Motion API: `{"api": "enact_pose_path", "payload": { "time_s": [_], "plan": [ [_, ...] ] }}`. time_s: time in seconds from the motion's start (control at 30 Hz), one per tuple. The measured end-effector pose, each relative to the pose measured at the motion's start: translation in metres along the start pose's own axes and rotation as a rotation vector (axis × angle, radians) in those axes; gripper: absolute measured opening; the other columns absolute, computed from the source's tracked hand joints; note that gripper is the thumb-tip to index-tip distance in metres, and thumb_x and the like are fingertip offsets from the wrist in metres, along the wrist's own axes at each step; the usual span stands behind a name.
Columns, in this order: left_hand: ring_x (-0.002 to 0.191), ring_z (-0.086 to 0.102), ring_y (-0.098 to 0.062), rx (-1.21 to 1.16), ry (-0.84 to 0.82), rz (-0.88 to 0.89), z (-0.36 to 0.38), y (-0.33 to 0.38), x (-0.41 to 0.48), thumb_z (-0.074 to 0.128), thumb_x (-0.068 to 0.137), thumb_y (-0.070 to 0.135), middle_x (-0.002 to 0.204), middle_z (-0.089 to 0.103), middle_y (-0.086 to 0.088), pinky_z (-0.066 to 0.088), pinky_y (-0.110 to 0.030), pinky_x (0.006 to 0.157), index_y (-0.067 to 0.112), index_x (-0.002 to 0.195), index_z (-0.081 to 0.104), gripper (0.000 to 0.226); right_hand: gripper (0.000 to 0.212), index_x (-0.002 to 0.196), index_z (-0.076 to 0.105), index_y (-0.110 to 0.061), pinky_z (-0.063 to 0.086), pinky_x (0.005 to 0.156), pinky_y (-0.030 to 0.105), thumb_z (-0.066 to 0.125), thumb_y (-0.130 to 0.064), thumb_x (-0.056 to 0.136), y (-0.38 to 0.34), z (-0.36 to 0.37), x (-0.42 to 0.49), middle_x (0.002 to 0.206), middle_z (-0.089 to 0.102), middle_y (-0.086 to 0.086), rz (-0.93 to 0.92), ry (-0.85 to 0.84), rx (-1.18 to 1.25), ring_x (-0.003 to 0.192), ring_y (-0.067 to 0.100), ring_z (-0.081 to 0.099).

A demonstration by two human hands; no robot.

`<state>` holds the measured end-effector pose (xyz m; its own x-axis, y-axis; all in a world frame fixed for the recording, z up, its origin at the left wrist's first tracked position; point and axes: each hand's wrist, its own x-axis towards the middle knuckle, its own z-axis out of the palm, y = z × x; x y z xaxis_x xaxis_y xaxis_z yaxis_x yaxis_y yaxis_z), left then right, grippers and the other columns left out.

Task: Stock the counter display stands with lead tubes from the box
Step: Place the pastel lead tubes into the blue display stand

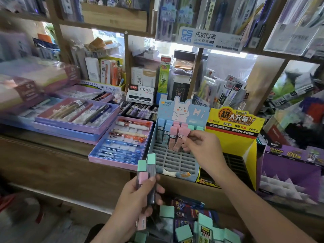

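Lilac cardboard trays of pens (73, 128) were set at the left of the wooden counter (52, 155), with a pink-rimmed tray of pens (112, 163) placed just beside them. Near the middle, a small bundle of lead tubes (150, 165), mint-capped and upright, was gripped in the left hand (136, 199), fingers and thumb curled round it, in front of the counter edge. Behind it, the blue bunny display stand (175, 163) was seen on the counter, its back rows filled with blue, pink and mint tubes and its front grid slots shown open. A pink lead tube (178, 142) was held tilted with its lower end in a slot, touching another pink tube. Below the counter edge, more mint-capped tubes (184, 232) were heaped; their box could not be made out clearly. The pink lead tube was pinched near its cap by the fingertips of the right hand (201, 146). Further right, a yellow display stand (233, 142) and then a purple display stand (289, 165) were placed on the counter
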<state>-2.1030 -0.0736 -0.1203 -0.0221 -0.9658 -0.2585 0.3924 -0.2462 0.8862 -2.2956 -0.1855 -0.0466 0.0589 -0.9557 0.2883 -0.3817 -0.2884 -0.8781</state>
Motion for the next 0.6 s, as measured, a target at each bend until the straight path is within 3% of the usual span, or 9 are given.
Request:
{"api": "enact_pose_path", "payload": {
  "time_s": [0.2,0.4,0.5,0.6],
  "plan": [
    [0.058,0.064,-0.02,0.015,-0.014,-0.014,0.0,0.003,-0.001,0.06,0.101,0.023,0.086,0.074,-0.016,0.034,-0.021,0.036,0.006,0.114,0.067,0.022,0.026,0.09,0.074,-0.032,0.065,0.072,0.034,0.07,-0.007,0.096,0.006,0.002,0.003,0.081,0.078,-0.002,-0.008,-0.026,-0.098,0.074,0.012,0.075],
    [0.059,0.065,-0.021,0.034,-0.014,-0.013,0.0,0.002,0.0,0.062,0.1,0.025,0.09,0.076,-0.019,0.034,-0.022,0.036,0.009,0.115,0.066,0.022,0.012,0.1,0.08,-0.015,0.064,0.076,0.043,0.07,-0.009,0.096,0.005,0.01,0.007,0.084,0.077,-0.002,0.006,-0.053,-0.2,0.077,0.011,0.074],
    [0.059,0.066,-0.021,0.045,-0.01,-0.015,0.0,0.002,0.001,0.062,0.1,0.026,0.091,0.076,-0.019,0.034,-0.022,0.036,0.01,0.115,0.065,0.023,0.009,0.098,0.079,-0.013,0.064,0.074,0.041,0.071,-0.01,0.095,0.005,0.019,0.007,0.082,0.076,-0.003,0.005,-0.042,-0.232,0.077,0.012,0.074],
    [0.06,0.066,-0.021,0.046,-0.012,-0.021,0.0,0.002,0.001,0.062,0.1,0.028,0.091,0.076,-0.019,0.035,-0.022,0.037,0.01,0.116,0.065,0.024,0.007,0.093,0.077,-0.015,0.061,0.062,0.028,0.072,-0.01,0.095,0.006,0.024,0.009,0.077,0.074,-0.007,0.019,-0.032,-0.243,0.067,0.006,0.074]
  ]
}}
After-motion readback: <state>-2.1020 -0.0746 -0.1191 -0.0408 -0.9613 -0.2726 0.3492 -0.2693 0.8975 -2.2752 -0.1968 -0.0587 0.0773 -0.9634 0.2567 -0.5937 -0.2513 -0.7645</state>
